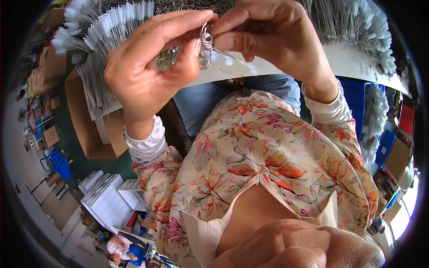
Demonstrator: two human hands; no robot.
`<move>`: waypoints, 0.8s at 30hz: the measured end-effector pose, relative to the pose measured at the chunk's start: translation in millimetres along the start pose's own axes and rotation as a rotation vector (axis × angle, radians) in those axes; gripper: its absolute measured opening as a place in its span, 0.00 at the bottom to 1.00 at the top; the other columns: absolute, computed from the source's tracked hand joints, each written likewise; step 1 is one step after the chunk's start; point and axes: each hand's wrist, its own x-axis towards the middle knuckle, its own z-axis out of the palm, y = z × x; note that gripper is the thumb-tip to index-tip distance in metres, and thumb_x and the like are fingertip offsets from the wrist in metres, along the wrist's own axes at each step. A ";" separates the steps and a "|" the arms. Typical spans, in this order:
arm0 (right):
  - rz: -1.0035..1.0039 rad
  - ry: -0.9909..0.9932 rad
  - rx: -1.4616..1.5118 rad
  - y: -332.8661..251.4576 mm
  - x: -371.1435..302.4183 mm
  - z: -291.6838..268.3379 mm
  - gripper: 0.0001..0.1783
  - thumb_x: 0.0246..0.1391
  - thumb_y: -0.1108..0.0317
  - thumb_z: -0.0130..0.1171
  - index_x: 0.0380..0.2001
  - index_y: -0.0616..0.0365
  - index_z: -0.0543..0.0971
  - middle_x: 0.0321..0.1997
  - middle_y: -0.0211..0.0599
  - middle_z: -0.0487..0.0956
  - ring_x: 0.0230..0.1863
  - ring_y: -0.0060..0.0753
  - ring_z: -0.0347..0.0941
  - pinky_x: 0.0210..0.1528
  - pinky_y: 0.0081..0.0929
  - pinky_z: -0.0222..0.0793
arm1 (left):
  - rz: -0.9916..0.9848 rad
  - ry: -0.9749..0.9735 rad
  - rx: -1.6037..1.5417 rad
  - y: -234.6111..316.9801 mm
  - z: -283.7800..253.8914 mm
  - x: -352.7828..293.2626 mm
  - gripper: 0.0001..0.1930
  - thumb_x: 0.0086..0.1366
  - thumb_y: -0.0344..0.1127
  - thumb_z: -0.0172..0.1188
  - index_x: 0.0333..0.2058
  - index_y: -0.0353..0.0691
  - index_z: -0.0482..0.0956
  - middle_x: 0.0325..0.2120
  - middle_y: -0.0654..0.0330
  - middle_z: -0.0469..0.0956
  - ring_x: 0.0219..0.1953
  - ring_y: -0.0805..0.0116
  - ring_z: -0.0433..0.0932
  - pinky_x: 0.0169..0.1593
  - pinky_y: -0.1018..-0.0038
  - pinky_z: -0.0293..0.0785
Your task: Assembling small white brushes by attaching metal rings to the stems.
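Rings (208, 42) (pinched), brushes (117, 29) both sides, cardboard box (80, 117)

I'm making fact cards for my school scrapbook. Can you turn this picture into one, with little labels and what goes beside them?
Left grip: thumb and fingers pinch a coiled metal piece
Right grip: fingertips closed at the piece's right side
Bench: white, curved by the lens
On the bench: wire-stemmed brushes heaped left and right
Beside it, left: open cardboard box
Clothing: flowery shirt

Close downward head view, rim unclear.
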 end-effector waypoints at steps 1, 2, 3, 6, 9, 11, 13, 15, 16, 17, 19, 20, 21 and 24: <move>-0.007 0.003 -0.149 -1.8 -1.1 -0.7 0.06 0.49 0.75 0.62 0.32 0.63 0.80 0.30 0.31 0.78 0.30 0.15 0.71 0.30 0.14 0.66 | -0.038 -0.002 0.014 0.1 0.5 0.2 0.15 0.51 0.15 0.53 0.39 0.22 0.76 0.36 0.46 0.78 0.36 0.67 0.79 0.41 0.77 0.76; -0.010 -0.001 -0.148 2.8 -0.2 -1.6 0.06 0.49 0.75 0.62 0.32 0.63 0.80 0.30 0.31 0.78 0.30 0.15 0.71 0.30 0.14 0.66 | -0.037 -0.001 0.019 2.2 1.3 0.4 0.15 0.51 0.15 0.53 0.39 0.22 0.76 0.36 0.46 0.78 0.36 0.67 0.79 0.41 0.77 0.76; -0.175 0.022 -0.208 11.8 0.7 -2.9 0.06 0.49 0.75 0.62 0.32 0.62 0.80 0.29 0.30 0.78 0.30 0.15 0.71 0.31 0.14 0.66 | -0.094 0.006 -0.043 5.5 3.1 1.7 0.15 0.52 0.16 0.53 0.40 0.23 0.76 0.36 0.46 0.78 0.37 0.67 0.79 0.42 0.77 0.75; -0.402 0.077 -0.226 23.7 0.1 -0.6 0.06 0.49 0.75 0.62 0.33 0.62 0.79 0.29 0.29 0.78 0.30 0.17 0.71 0.31 0.16 0.66 | -0.158 0.000 -0.121 9.7 5.1 6.8 0.13 0.54 0.18 0.53 0.40 0.23 0.75 0.36 0.48 0.78 0.37 0.69 0.78 0.42 0.78 0.74; -0.391 0.115 -0.124 28.8 -3.3 0.0 0.06 0.50 0.74 0.62 0.33 0.63 0.79 0.28 0.29 0.77 0.29 0.17 0.70 0.30 0.16 0.66 | -0.126 -0.082 -0.076 7.2 0.4 12.7 0.11 0.57 0.21 0.55 0.39 0.25 0.75 0.35 0.53 0.77 0.34 0.72 0.76 0.40 0.79 0.72; -0.319 0.122 -0.066 27.0 -5.7 -0.6 0.06 0.50 0.74 0.61 0.33 0.63 0.78 0.28 0.28 0.77 0.28 0.16 0.70 0.29 0.15 0.65 | -0.084 -0.151 -0.016 1.7 -5.1 12.9 0.09 0.59 0.23 0.56 0.39 0.26 0.75 0.35 0.55 0.77 0.32 0.74 0.75 0.38 0.79 0.72; 0.016 0.067 0.115 20.4 -8.7 -0.8 0.06 0.52 0.74 0.60 0.34 0.63 0.78 0.29 0.29 0.77 0.26 0.13 0.69 0.27 0.12 0.63 | -0.220 -0.181 -0.087 -3.0 -7.9 6.7 0.09 0.61 0.27 0.56 0.39 0.29 0.74 0.31 0.61 0.74 0.27 0.79 0.70 0.31 0.81 0.67; 0.001 0.042 0.139 20.6 -9.5 -2.3 0.05 0.52 0.74 0.59 0.34 0.63 0.78 0.29 0.28 0.77 0.26 0.12 0.68 0.26 0.11 0.63 | -0.348 -0.136 -0.398 -9.0 -4.4 3.6 0.10 0.62 0.29 0.56 0.40 0.30 0.74 0.30 0.63 0.74 0.26 0.80 0.68 0.29 0.83 0.65; -0.012 0.018 0.163 21.1 -9.2 -2.5 0.05 0.53 0.73 0.58 0.34 0.62 0.78 0.29 0.28 0.77 0.25 0.11 0.67 0.25 0.10 0.62 | -0.471 -0.089 -0.712 -10.0 -3.4 2.8 0.10 0.63 0.31 0.55 0.40 0.31 0.74 0.28 0.65 0.73 0.25 0.82 0.66 0.27 0.84 0.63; -0.014 0.012 0.164 23.5 -8.5 -2.0 0.05 0.53 0.73 0.58 0.34 0.62 0.78 0.29 0.28 0.77 0.25 0.11 0.67 0.25 0.10 0.62 | -0.470 -0.084 -0.707 -8.9 -2.4 2.4 0.10 0.63 0.31 0.55 0.40 0.31 0.74 0.28 0.65 0.73 0.25 0.82 0.66 0.27 0.84 0.63; 0.030 0.063 0.277 29.8 -7.2 -0.9 0.06 0.54 0.74 0.58 0.34 0.63 0.77 0.29 0.28 0.77 0.25 0.11 0.67 0.26 0.11 0.63 | -0.565 -0.072 -0.749 -6.9 0.6 1.9 0.10 0.64 0.33 0.54 0.39 0.32 0.74 0.27 0.66 0.71 0.23 0.83 0.64 0.26 0.86 0.60; 0.030 0.059 0.276 29.2 -6.3 -1.4 0.06 0.54 0.74 0.58 0.34 0.63 0.77 0.29 0.28 0.77 0.25 0.11 0.67 0.26 0.11 0.63 | -0.565 -0.067 -0.747 -1.8 -0.3 3.8 0.10 0.64 0.33 0.54 0.39 0.32 0.74 0.27 0.66 0.71 0.23 0.83 0.64 0.26 0.86 0.60; 0.052 0.069 0.234 28.9 -5.4 -3.1 0.06 0.54 0.74 0.57 0.35 0.63 0.77 0.29 0.28 0.77 0.25 0.11 0.67 0.26 0.11 0.63 | -0.520 -0.141 -0.524 4.0 -1.7 8.6 0.09 0.64 0.33 0.54 0.39 0.32 0.74 0.26 0.67 0.71 0.23 0.83 0.64 0.26 0.86 0.60; 0.036 0.046 0.170 30.9 -0.4 -3.6 0.06 0.54 0.74 0.57 0.36 0.64 0.77 0.29 0.28 0.77 0.26 0.12 0.68 0.26 0.11 0.63 | -0.386 -0.207 -0.124 4.7 -3.4 7.4 0.08 0.64 0.31 0.54 0.39 0.34 0.75 0.24 0.66 0.72 0.21 0.84 0.64 0.24 0.86 0.61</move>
